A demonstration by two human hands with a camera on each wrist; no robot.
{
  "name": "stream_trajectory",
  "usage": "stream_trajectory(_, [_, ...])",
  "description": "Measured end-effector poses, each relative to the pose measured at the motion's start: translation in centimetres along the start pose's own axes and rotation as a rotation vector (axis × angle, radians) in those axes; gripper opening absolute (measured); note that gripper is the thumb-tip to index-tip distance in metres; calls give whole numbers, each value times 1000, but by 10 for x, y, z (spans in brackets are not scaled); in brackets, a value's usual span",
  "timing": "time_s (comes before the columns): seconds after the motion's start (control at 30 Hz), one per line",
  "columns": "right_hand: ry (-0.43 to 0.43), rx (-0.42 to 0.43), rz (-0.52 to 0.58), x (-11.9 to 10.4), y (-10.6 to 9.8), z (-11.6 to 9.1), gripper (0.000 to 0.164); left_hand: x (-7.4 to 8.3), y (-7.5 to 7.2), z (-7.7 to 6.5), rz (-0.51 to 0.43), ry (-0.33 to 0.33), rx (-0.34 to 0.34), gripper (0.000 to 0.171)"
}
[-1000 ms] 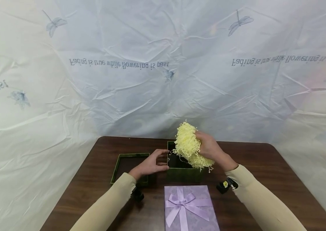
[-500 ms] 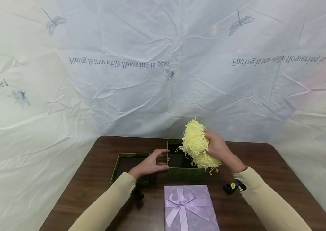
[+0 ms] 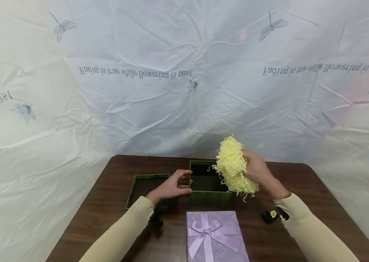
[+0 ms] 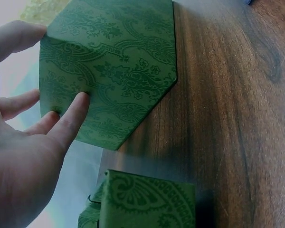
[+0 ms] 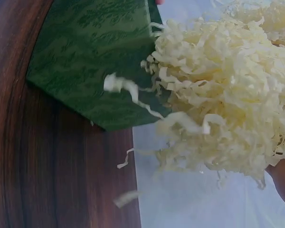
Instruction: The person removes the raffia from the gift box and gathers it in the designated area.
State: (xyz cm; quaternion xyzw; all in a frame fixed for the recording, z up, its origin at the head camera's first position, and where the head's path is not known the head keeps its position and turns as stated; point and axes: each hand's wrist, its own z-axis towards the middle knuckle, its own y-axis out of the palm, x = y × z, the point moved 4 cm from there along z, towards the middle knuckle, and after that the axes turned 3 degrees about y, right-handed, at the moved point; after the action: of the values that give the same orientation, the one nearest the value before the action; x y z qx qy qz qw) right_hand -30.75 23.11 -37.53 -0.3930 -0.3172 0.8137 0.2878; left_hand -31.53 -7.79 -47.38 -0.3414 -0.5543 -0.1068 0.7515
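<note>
A wad of pale yellow shredded paper (image 3: pixel 231 160) hangs over the right side of an open green patterned box (image 3: pixel 210 198). My right hand (image 3: pixel 259 169) grips the wad from the right, and in the right wrist view loose strands trail from the paper (image 5: pixel 228 95). Most of that hand is hidden behind the paper there. My left hand (image 3: pixel 171 185) rests with extended fingertips against the box's left wall. Closer up, in the left wrist view, the fingers (image 4: pixel 71 118) touch the green patterned side (image 4: pixel 114 66). The visible part of the box's dark inside holds nothing.
A green box lid (image 3: pixel 130 194) lies open side up left of the box, under my left forearm. A lilac gift box (image 3: pixel 217 236) with a ribbon bow lies in front on the brown wooden table (image 3: pixel 279 233). White printed sheeting (image 3: pixel 158 109) hangs behind and around.
My right hand has moved rightward with the shredded paper, baring more of the box's inside. The left hand stays at the box's left wall.
</note>
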Motion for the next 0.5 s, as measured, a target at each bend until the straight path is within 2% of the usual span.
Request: stream_trajectory(0.5, [23, 48, -72, 25, -11, -19, 60, 1, -1, 0, 8, 3, -6, 67])
